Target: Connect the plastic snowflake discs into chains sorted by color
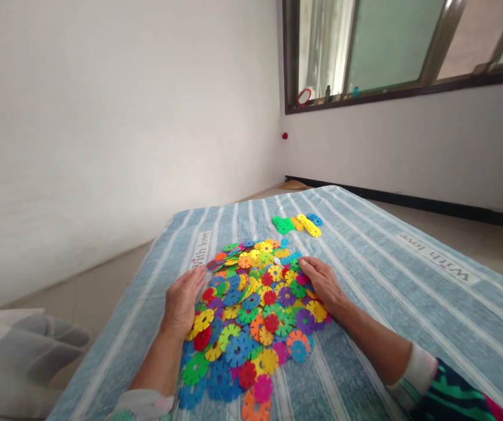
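A wide pile of notched plastic discs [249, 299] in many colours spreads over the striped cloth. My left hand [181, 299] rests against the pile's left edge, fingers stretched forward and nothing seen in its grasp. On the opposite side, my right hand [325, 283] touches the pile's right edge with its fingers extended and slightly bent. Beyond the pile lie small sorted groups: green discs [283, 224], orange discs [297, 223], a row of yellow discs [309, 225] and blue discs [315, 219].
The blue-and-white striped cloth [391, 292] covers the whole surface under the discs. A white wall [115, 128] stands at the left. A window ledge [365, 96] with a small red-rimmed mirror [304, 97] is at the back right. Grey fabric [27, 356] shows at the lower left.
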Demonstrator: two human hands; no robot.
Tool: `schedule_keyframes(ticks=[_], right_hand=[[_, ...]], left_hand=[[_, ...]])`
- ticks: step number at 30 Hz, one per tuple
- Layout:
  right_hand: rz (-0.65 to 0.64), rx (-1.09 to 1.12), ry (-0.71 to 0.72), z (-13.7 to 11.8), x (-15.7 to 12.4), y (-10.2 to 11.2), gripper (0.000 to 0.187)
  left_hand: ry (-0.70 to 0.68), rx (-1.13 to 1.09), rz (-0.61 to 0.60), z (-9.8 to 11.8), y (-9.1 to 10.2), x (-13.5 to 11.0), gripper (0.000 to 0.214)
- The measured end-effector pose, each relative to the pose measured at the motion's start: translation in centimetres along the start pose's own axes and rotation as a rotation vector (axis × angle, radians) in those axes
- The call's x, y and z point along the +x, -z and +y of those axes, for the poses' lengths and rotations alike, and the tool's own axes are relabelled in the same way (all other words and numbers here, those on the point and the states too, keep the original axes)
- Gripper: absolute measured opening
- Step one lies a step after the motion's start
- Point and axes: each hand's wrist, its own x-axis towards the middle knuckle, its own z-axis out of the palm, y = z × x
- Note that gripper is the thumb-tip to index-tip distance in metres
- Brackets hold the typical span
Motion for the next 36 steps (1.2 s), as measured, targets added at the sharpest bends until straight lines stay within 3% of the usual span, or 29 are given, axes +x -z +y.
schedule_keyframes(ticks=[6, 15, 21, 28, 36], right_hand=[[0.084, 0.304, -0.133, 0.9, 1.1, 0.9, 0.044], [0.093, 0.407, -0.22, 0.5, 1.7, 1.2, 0.034], [0.017, 0.229, -0.168, 0.5, 1.8, 2.0, 0.023], [-0.224, 0.077, 0.099, 0.6, 1.7, 2.8, 0.017], [-0.278, 0.02, 0.034, 0.3, 1.7, 3.2, 0.019]], left_hand=[[0.065, -0.048, 0.003, 0.6, -0.4, -0.5, 0.014], [0.076, -0.098, -0.032, 0.6, -0.3, -0.3, 0.011], [0.092, -0.075, -0.025, 0.7, -0.3, -0.1, 0.012], [0.093, -0.049, -0.029, 0.7, -0.3, -0.2, 0.012], [0.067, -0.029, -0.033, 0.6, -0.3, -0.3, 0.009]])
